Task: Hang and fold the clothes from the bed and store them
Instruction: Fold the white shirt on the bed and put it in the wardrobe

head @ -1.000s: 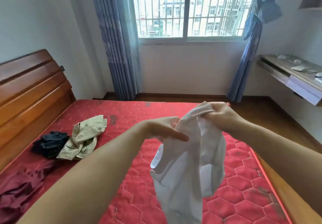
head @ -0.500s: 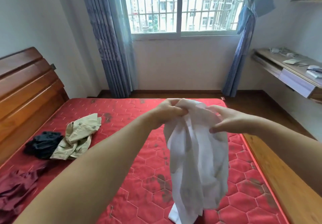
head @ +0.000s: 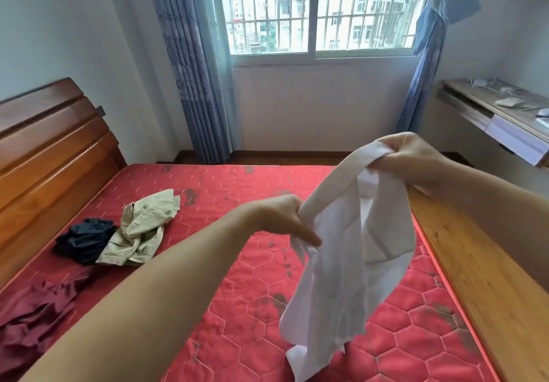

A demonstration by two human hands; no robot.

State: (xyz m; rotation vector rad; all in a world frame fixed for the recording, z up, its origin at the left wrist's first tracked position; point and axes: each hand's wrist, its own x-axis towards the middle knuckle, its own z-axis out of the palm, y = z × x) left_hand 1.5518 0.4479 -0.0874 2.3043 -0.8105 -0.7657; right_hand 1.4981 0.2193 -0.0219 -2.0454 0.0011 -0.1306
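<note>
Since 0.5 s ago the white shirt (head: 353,263) has been spread wider: right hand (head: 413,159) raised w/ fingers clamped on the collar band, left hand (head: 285,221) lowered, pinching the other end. Shirt is held in air above the red mattress (head: 237,322); orientation for hanging is likely being sought. Khaki garment (head: 142,230), black garment (head: 86,239) & maroon garment (head: 32,319) are left on the bed, well apart; nothing is blocking.

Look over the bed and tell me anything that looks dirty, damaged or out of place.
The red mattress is bare and has dark smudges, thickest by the window end and below the white shirt. The tan garment, black garment and maroon garment lie crumpled near the headboard.
</note>
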